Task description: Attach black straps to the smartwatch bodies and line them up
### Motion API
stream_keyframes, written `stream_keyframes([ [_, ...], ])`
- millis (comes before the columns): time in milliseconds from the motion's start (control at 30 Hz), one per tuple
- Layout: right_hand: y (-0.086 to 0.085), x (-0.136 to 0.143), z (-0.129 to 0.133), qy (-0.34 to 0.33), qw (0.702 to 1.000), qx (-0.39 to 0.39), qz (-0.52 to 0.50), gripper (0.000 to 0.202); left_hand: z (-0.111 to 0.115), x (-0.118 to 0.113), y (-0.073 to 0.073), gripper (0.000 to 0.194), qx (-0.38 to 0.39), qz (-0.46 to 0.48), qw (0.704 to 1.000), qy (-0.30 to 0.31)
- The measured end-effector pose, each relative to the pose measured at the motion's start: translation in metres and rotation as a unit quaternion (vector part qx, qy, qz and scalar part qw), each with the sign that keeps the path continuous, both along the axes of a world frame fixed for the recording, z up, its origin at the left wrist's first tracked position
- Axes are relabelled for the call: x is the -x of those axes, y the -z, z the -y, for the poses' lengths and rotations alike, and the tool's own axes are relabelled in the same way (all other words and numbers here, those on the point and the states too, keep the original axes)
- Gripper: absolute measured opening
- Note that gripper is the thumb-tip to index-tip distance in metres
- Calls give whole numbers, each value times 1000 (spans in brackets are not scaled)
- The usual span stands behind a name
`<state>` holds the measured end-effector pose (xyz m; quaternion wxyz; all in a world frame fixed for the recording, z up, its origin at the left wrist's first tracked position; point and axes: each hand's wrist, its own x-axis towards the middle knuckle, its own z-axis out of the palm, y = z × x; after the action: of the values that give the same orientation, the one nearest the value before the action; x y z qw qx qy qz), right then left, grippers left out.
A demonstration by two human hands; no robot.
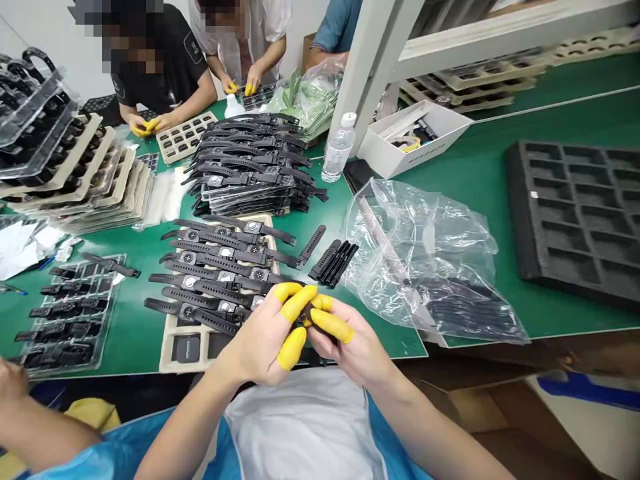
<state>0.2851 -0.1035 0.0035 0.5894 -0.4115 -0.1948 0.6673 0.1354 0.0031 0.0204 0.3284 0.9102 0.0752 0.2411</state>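
My left hand (265,337) and my right hand (347,340) meet at the table's front edge, with yellow covers on several fingertips. Both are closed around a small black watch part (307,315), mostly hidden by the fingers. Left of them, a beige tray (169,347) carries rows of smartwatches (225,252) with black straps, their sensor backs facing up. A square black watch body (187,348) sits in its front compartment. Just beyond my hands lies a small group of loose black straps (334,262).
A clear plastic bag (430,227) of black straps lies to the right, before a black foam tray (565,220). Behind are stacked watches (250,160), a water bottle (340,148) and a white box (425,143). Clear trays (75,313) stand left. Co-workers sit opposite; an arm (40,413) enters left.
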Motion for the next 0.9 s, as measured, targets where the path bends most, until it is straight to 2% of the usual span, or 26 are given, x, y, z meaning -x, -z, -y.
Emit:
stream_keyframes([
  [67, -3, -2, 1, -8, 1000, 3, 29, 44, -1, 0, -2, 62, -11, 7, 1000, -1],
  [200, -5, -7, 4, -19, 994, -10, 106, 43, 1, -2, 0, 59, -102, 8, 994, -44],
  [267, -4, -8, 7, -17, 991, -16, 132, 43, 1, -4, 0, 57, -124, 14, 992, -35],
  [433, -4, -5, 16, 1, 987, -41, 155, 42, -1, -7, -9, 54, -48, 51, 997, 31],
  [500, -3, -5, 21, 23, 973, -77, 215, 41, 1, -9, -15, 53, -39, 57, 997, 45],
  [567, -1, -7, 28, 63, 932, -140, 329, 35, 5, -9, -24, 48, -60, 44, 997, 36],
  [667, 3, -19, 35, 105, 824, -230, 507, 24, 10, -3, -41, 39, -117, -1, 993, -13],
  [733, 2, -28, 34, 102, 764, -270, 577, 18, 8, 7, -55, 38, -160, -22, 986, -50],
  [800, -1, -34, 28, 87, 727, -301, 611, 17, 1, 22, -69, 36, -213, -36, 973, -84],
  [900, -7, -32, 19, 61, 700, -315, 638, 17, -12, 54, -80, 28, -282, -85, 948, -121],
])
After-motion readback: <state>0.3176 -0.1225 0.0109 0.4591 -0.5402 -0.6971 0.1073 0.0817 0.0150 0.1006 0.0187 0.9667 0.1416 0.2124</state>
